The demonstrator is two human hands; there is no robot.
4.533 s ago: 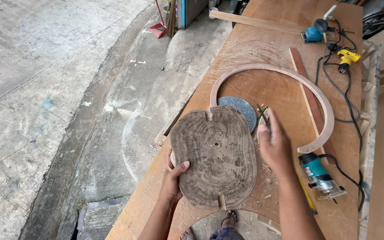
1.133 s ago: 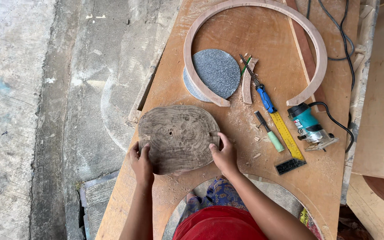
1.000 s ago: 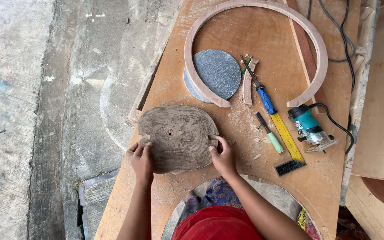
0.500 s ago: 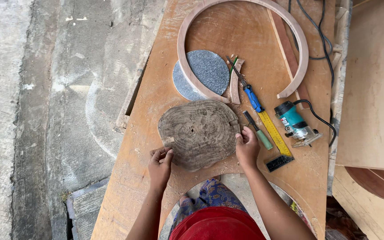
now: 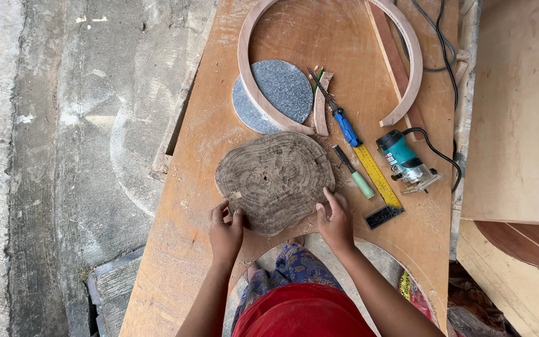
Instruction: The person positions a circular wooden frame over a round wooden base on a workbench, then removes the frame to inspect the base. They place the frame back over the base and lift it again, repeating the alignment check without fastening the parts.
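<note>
Nearest, the left hand (image 5: pixel 224 228) and right hand (image 5: pixel 335 219) rest spread and loose at the near edge of the wood slab (image 5: pixel 274 181), fingertips touching it, gripping nothing. The slab lies flat on the counter (image 5: pixel 182 249), just beyond both hands, its long axis running left to right. Farther off lie a ruler (image 5: pixel 377 176), a screwdriver (image 5: pixel 344 123), a router (image 5: pixel 405 161) and a curved wooden hoop (image 5: pixel 247 75).

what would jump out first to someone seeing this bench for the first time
The dark, rough wood slab lies flat at the near middle of the plywood bench, with the left hand and right hand on its near edge. Behind it a pale curved wooden hoop overlaps a grey round disc. To the right stands a teal power tool.
</note>
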